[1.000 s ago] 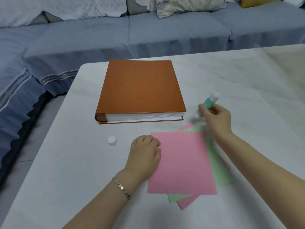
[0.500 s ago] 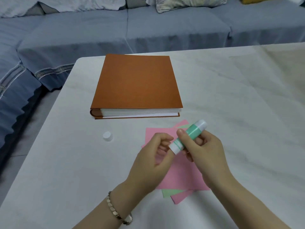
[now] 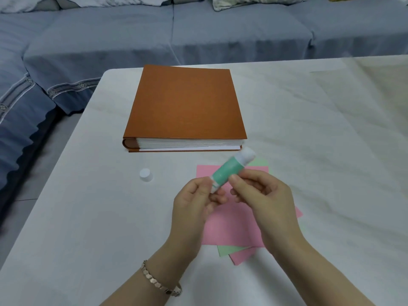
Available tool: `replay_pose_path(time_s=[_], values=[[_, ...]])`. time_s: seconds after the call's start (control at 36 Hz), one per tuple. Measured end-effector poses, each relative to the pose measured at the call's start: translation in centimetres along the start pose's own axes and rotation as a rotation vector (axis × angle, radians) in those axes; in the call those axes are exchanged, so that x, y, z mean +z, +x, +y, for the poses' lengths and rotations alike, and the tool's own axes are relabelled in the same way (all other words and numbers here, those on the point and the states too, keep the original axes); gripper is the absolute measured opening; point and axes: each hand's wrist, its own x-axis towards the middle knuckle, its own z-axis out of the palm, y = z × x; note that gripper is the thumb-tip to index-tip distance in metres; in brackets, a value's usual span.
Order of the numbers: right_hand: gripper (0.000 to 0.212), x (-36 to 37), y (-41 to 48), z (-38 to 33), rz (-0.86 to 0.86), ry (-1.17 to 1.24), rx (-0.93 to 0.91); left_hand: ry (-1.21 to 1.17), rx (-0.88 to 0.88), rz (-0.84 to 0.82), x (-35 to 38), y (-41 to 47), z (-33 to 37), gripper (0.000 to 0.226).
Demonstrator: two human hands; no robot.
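Both forearms are bare right to the frame edge. Only thing worn is a pale rose-gold metal bracelet of small hexagonal links [image 3: 162, 281], on the wrist of the left hand [image 3: 194, 208], well behind its fingers [image 3: 218, 198].

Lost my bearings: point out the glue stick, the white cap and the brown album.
glue stick [image 3: 227, 173], head view, green barrel label.
white cap [image 3: 146, 175], head view, its side.
brown album [image 3: 185, 102], head view, cover middle.
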Motion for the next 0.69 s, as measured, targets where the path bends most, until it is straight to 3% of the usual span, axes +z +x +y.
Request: replay_pose_path(time_s=[0.17,0.31,0.39,0.47,0.56,0.69], values=[[0.027,0.6,-0.6,-0.2,-0.056,-0.020,0.018,-0.093,-0.027,-0.040,-0.6,-0.3,-0.1,0.020],[0.015,0.6,-0.7,0.0,0.020,-0.033,-0.002,0.032,0.009,-0.083,-1.2,-0.4,-0.7,0.018],[0.022,0.4,-0.6,0.3,0.088,-0.089,-0.035,0.091,0.012,-0.113,-1.3,-0.5,-0.7,0.023],[0.025,0.3,-0.6,0.3,0.083,-0.091,-0.043,0.053,-0.026,-0.136,-1.2,-0.7,-0.4,0.012],[0.015,0.2,-0.7,0.1,0.044,-0.056,-0.038,-0.032,-0.093,-0.146,-0.8,-0.9,-0.3,0.021],[0.018,0.0,-0.8,-0.1,-0.021,-0.071,-0.088,-0.088,-0.232,-0.155,0.0,-1.0,0.6,0.023]])
